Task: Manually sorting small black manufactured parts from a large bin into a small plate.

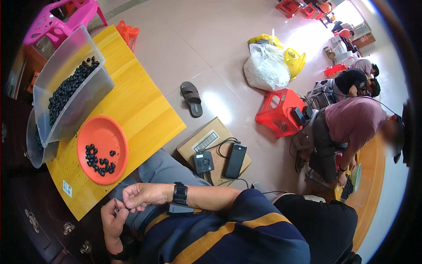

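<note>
My left hand and my right hand meet at the near edge of the yellow table, close to my lap. Both are closed in a pinch, fingertips almost touching. A small bit shows between the left fingers, too small to make out. Just beyond them stands a round orange basin holding several small glossy black round pieces. Behind it, a clear plastic bin holds a large heap of similar black pieces.
The yellow table bears dark crumbs. A carton on the floor carries a power bank and a small fan box with cables. Nearby are a sandal, a red stool and filled bags. Another person works at right.
</note>
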Motion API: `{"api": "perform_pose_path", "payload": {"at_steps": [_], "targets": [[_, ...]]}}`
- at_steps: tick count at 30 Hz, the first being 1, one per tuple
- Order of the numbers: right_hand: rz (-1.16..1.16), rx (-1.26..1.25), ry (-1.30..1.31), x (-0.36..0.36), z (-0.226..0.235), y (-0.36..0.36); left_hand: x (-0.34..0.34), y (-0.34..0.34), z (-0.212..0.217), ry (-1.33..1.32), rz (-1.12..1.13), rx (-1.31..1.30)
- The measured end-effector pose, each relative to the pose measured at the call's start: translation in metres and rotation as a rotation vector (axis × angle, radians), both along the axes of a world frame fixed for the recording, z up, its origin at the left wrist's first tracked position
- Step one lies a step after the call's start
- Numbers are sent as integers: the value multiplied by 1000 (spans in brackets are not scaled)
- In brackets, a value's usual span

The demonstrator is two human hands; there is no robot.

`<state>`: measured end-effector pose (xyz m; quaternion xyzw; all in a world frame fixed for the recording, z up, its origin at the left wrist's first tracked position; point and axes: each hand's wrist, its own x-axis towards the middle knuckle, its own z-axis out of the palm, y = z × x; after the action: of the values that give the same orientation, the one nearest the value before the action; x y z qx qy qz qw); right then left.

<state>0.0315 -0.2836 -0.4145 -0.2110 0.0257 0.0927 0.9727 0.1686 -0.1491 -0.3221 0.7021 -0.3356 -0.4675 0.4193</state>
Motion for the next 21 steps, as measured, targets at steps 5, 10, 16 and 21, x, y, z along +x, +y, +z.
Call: {"api": "perform_pose_path", "payload": {"at_steps": [5, 10, 16, 21], "targets": [[-15, 4, 6, 3, -1, -3, -1, -9, 6, 63, 36, 61], [-29, -8, -22, 2, 0, -8, -1, -16, 4, 88, 48, 68], [-38, -24, -11, -1, 6, -16, -1, -21, 5, 119, 30, 65], [-38, -21, -26, -2, 6, -20, 0, -21, 4, 76, -5, 59]]}}
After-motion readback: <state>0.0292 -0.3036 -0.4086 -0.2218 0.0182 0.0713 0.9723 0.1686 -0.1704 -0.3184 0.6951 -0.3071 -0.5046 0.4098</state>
